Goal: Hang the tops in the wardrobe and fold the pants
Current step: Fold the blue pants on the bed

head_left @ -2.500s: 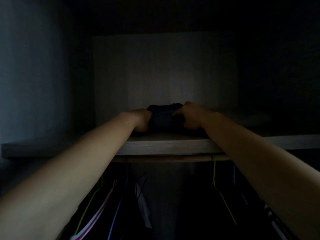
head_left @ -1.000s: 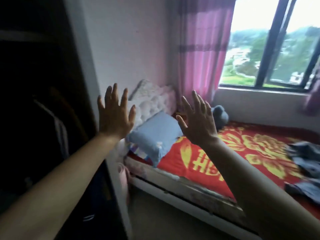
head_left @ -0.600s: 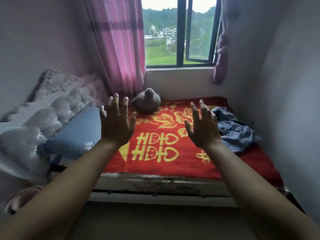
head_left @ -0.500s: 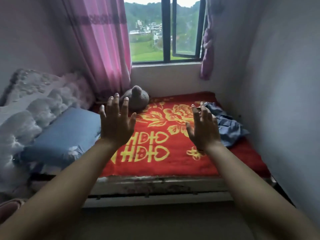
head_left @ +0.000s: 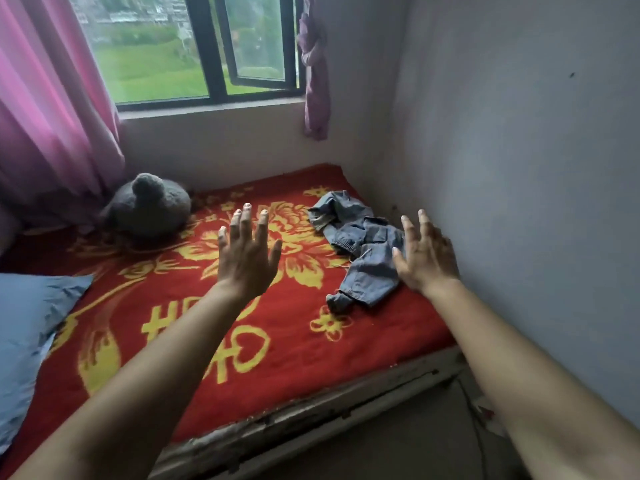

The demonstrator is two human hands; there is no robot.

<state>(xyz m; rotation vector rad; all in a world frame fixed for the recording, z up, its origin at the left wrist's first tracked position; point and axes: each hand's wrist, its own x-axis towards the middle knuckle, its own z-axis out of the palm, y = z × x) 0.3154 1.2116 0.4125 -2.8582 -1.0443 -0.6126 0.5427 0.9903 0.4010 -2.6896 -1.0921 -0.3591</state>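
A crumpled pair of blue denim pants lies on the red and yellow bedspread, near the wall at the right. My left hand is raised over the middle of the bed, fingers spread, holding nothing. My right hand hovers with spread fingers just right of the pants and covers part of their right edge. Neither hand touches the pants. The wardrobe is out of view.
A grey plush toy sits at the head of the bed under the window. A blue pillow lies at the left. Pink curtain hangs left, a grey wall closes the right side. The bed's front rail is below.
I let go of the dark folded garment on the wardrobe shelf and turned to the bed. Both hands have since come nearer the bed, the right one reaching the denim pants.
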